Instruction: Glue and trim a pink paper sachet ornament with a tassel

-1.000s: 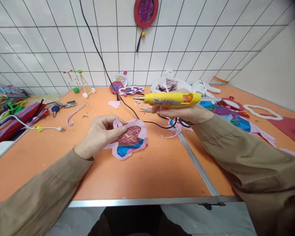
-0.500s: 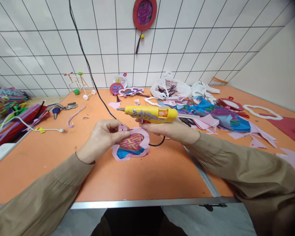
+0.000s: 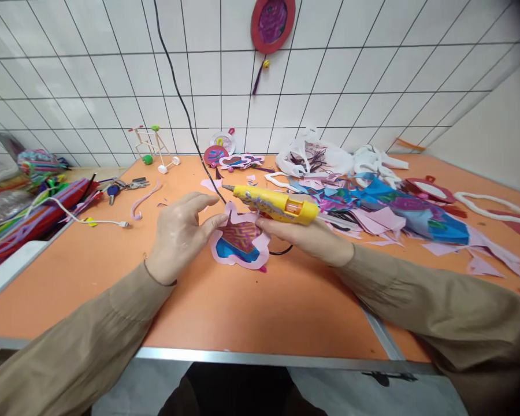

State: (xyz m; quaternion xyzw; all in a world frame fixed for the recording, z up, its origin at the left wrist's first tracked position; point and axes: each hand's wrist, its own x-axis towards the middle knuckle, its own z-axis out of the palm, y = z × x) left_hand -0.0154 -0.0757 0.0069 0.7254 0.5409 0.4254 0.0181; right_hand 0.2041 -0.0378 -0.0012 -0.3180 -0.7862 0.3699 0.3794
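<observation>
A yellow hot glue gun (image 3: pixel 281 203) with a worn blue pattern is in my right hand (image 3: pixel 301 234), its metal nozzle pointing left. Just under it is a small paper cutout (image 3: pixel 238 252), pink-rimmed, with a maroon patterned upper part and a blue lower part. My right fingertips, partly hidden by the gun, meet the cutout's right edge. On the left side my left hand (image 3: pixel 182 231) has its thumb against the cutout's upper left rim. The index finger is apart from the thumb, stretched above it. A bit of magenta shows below the cutout.
Pink paper scraps (image 3: pixel 379 224) and blue printed material (image 3: pixel 420 214) lie to the right. A white plastic bag (image 3: pixel 316 156) stands at the back. Left are keys (image 3: pixel 125 186), a white USB cable (image 3: pixel 95 221) and pipe cleaners (image 3: pixel 60 211). A black cord (image 3: pixel 177 86) hangs before the tiled wall.
My left index finger has lifted off the cutout's upper edge, spreading from the thumb. The cutout has turned slightly. The view has shifted left, and the glue gun now tilts down toward its rear.
</observation>
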